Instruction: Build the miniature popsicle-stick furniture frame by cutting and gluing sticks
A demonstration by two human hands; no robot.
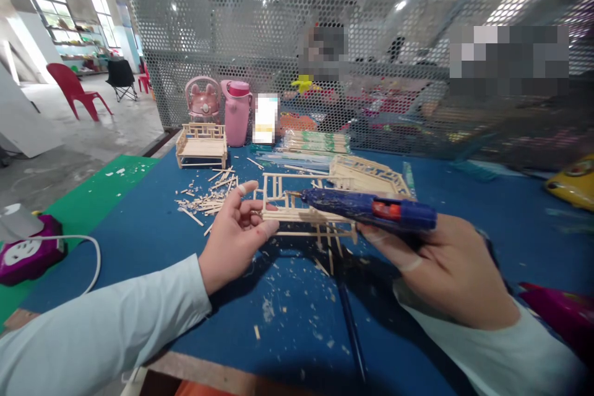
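In my left hand (241, 232) is a small frame of thin wooden sticks (297, 213), pinched at its left end and held just above the blue table. My right hand (445, 266) is wrapped round a blue hot glue gun (343, 204). Its metal nozzle points left and reaches in among the upright sticks of the frame; whether the tip touches wood I cannot tell. Behind the glue gun lies a flat wooden stick panel (371, 173). A finished-looking miniature stick bench (202, 145) stands at the back left. Tape wraps some of my fingers.
Loose cut sticks (211, 198) are heaped left of my left hand. A pink bottle (237, 114) and packed stick bundles (315, 141) stand before the perforated metal screen (250, 31). A purple power strip (30, 250) with a white cable sits at far left. A dark cord (352, 328) crosses the front.
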